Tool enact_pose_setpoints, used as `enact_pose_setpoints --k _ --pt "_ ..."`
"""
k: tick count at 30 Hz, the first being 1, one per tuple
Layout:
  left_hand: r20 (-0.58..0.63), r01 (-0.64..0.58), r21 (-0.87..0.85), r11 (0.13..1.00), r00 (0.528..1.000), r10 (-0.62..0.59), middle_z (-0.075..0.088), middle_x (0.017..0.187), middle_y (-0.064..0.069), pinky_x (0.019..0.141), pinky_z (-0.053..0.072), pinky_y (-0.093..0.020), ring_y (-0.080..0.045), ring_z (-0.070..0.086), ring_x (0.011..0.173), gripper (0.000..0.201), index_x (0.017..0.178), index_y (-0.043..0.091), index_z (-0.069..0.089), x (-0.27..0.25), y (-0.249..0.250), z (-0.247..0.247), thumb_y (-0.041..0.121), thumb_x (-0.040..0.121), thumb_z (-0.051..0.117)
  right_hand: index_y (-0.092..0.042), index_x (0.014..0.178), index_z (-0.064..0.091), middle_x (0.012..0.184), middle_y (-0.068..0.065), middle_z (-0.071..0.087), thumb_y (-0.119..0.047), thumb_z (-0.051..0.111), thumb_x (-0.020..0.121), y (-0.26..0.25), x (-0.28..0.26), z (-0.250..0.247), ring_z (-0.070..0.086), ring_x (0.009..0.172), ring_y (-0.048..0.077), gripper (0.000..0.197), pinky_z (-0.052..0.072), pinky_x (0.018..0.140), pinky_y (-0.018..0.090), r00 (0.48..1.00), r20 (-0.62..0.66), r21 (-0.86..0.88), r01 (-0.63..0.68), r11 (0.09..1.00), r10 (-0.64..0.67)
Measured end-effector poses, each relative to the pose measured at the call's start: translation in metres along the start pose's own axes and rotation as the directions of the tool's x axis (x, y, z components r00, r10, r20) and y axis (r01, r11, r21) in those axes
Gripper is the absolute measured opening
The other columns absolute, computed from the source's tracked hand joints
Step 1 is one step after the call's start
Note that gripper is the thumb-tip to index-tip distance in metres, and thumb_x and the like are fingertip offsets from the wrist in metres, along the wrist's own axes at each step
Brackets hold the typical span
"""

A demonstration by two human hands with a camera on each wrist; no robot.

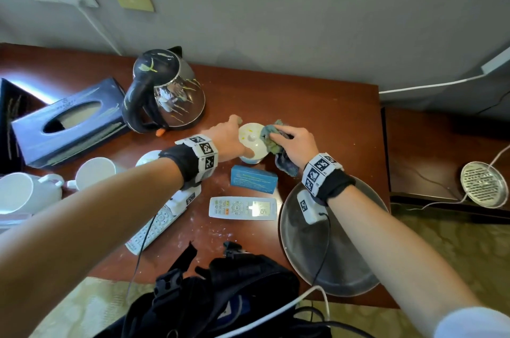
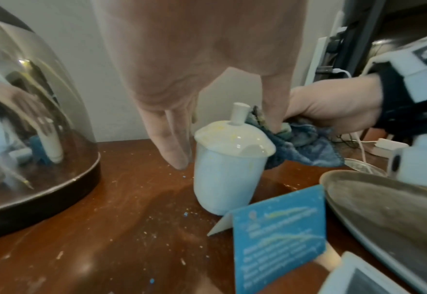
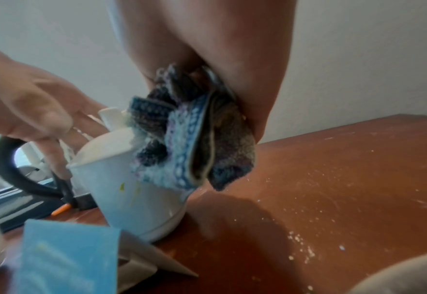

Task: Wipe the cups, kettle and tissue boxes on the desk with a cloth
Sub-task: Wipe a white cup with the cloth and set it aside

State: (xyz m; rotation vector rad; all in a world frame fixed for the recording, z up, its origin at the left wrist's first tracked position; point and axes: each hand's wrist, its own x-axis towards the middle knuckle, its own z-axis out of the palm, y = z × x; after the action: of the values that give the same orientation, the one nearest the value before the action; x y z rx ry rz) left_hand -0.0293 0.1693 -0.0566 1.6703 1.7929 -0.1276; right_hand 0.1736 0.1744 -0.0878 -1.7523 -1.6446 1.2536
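Observation:
A white lidded cup (image 1: 249, 139) (image 2: 227, 179) (image 3: 137, 202) with yellow smears stands mid-desk. My left hand (image 1: 234, 136) (image 2: 180, 139) spans its top, fingers on the far side and thumb on the near side, steadying it. My right hand (image 1: 289, 144) (image 3: 220, 59) grips a bunched blue-grey cloth (image 1: 269, 139) (image 2: 303, 145) (image 3: 187, 151) and presses it against the lid's right side. The steel kettle (image 1: 168, 92) (image 2: 31, 119), streaked yellow, stands behind and to the left. A dark tissue box (image 1: 71, 122) lies further left. Two white cups (image 1: 93, 172) (image 1: 24, 194) sit at the near left.
A blue folded card (image 1: 254, 179) (image 2: 278, 238) stands just in front of the cup. Two remotes (image 1: 242, 208) (image 1: 154, 227) lie nearer me. A round metal tray (image 1: 345, 255) overhangs the desk's right front corner. A black bag (image 1: 220, 296) sits at the front edge. Crumbs dot the desk.

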Motion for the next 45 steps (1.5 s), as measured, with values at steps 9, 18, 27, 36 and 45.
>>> enact_pose_setpoints --k 9,18,27,36,45 --pt "0.005 -0.097 0.096 0.991 0.995 0.096 0.045 0.15 -0.002 0.1 0.045 -0.038 -0.026 0.049 0.13 0.09 0.155 0.025 0.027 0.0 0.005 0.009 0.054 0.082 0.072 -0.03 0.123 0.069 0.131 -0.001 0.064 -0.035 0.065 0.092 0.002 -0.026 0.002 0.057 0.12 0.022 0.031 0.043 0.104 0.038 0.974 0.008 -0.293 0.219 0.931 -0.227" --pt "-0.023 -0.09 0.031 0.995 0.996 0.091 0.056 0.139 0.001 0.096 0.048 -0.037 -0.023 0.055 0.121 0.083 0.147 0.027 0.042 0.0 0.0 0.01 0.054 0.077 0.076 -0.026 0.113 0.075 0.117 -0.004 0.072 -0.038 0.063 0.093 -0.03 0.024 0.014 0.064 0.109 0.018 0.026 0.049 0.097 0.031 1.0 0.008 -0.104 0.017 0.994 -0.016" --pt "0.075 -0.047 -0.137 0.989 0.996 0.058 0.044 0.152 -0.009 0.106 0.039 -0.039 -0.031 0.047 0.132 0.103 0.157 0.024 0.012 0.001 0.003 0.004 0.023 0.08 0.08 -0.028 0.114 0.074 0.124 -0.005 0.068 -0.035 0.064 0.093 0.001 -0.012 -0.02 0.062 0.113 0.015 0.025 0.044 0.101 0.023 0.991 0.092 -0.289 0.116 0.95 -0.093" --pt "-0.02 0.007 -0.193 0.981 1.0 -0.011 0.061 0.122 -0.01 0.087 0.051 -0.037 -0.027 0.06 0.102 0.083 0.142 0.015 0.036 -0.01 0.005 0.018 0.042 0.077 0.081 -0.03 0.114 0.074 0.122 -0.006 0.068 -0.037 0.064 0.092 -0.003 -0.009 0.008 0.061 0.112 0.018 0.025 0.047 0.097 0.033 0.968 -0.005 -0.282 0.238 0.929 -0.25" --pt "-0.01 -0.033 -0.11 0.993 0.999 0.032 0.064 0.115 -0.01 0.086 0.05 -0.039 -0.031 0.06 0.104 0.08 0.142 0.013 0.038 -0.009 0.002 0.015 0.048 0.08 0.076 -0.031 0.112 0.074 0.124 -0.007 0.068 -0.037 0.059 0.095 -0.03 0.035 0.017 0.059 0.119 0.017 0.023 0.046 0.103 0.032 0.995 0.039 -0.198 0.101 0.975 -0.095"
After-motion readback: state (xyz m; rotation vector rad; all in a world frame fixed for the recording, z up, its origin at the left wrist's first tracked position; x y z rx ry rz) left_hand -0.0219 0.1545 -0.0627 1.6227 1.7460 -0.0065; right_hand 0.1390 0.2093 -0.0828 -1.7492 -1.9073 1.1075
